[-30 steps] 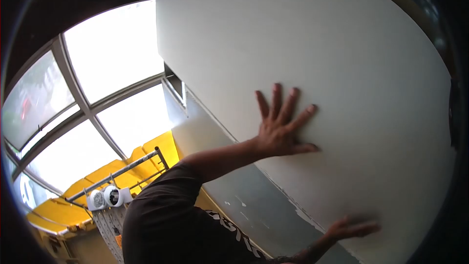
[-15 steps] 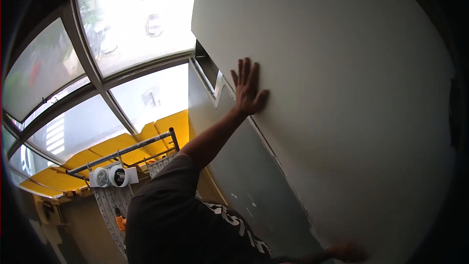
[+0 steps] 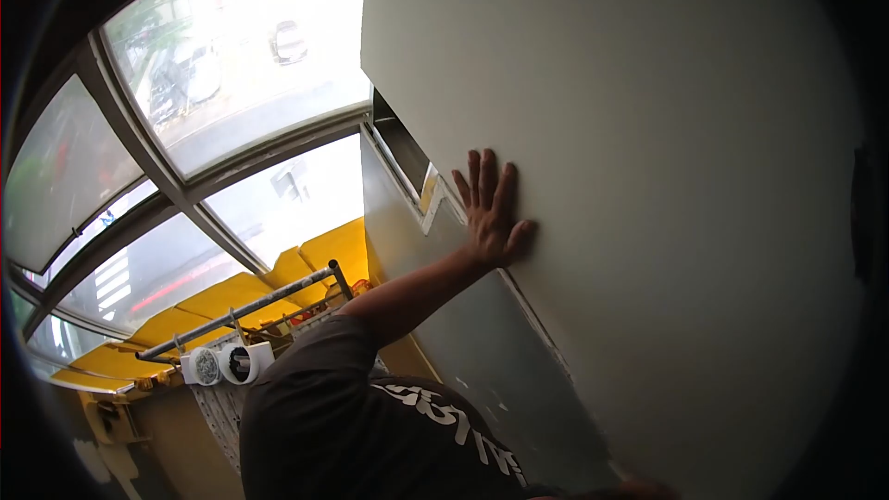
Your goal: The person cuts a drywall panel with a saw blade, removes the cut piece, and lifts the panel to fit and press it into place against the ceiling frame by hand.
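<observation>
My left hand (image 3: 491, 213) lies flat against a large pale board (image 3: 667, 167), its fingers spread and the thumb out to the side. The palm presses near the board's left edge, beside a notched corner of the grey panel (image 3: 463, 315) behind it. At the bottom edge of the view, my right hand (image 3: 648, 489) is a dark, mostly cut-off shape by the board's lower part. Its fingers cannot be made out. Between board and panel, a dark gap (image 3: 400, 148) shows above the notch.
Large framed windows (image 3: 241, 56) fill the upper left, with a street and parked cars far below. A metal rail (image 3: 241, 310) of a scaffold stands at left, with two white tubs (image 3: 220, 366) hung by it. Yellow sheeting (image 3: 324, 255) runs under the windows.
The view has shifted, so my left hand and the panel edge sit lower and further right. The left palm stays on the board. My right hand has slipped mostly out of view.
</observation>
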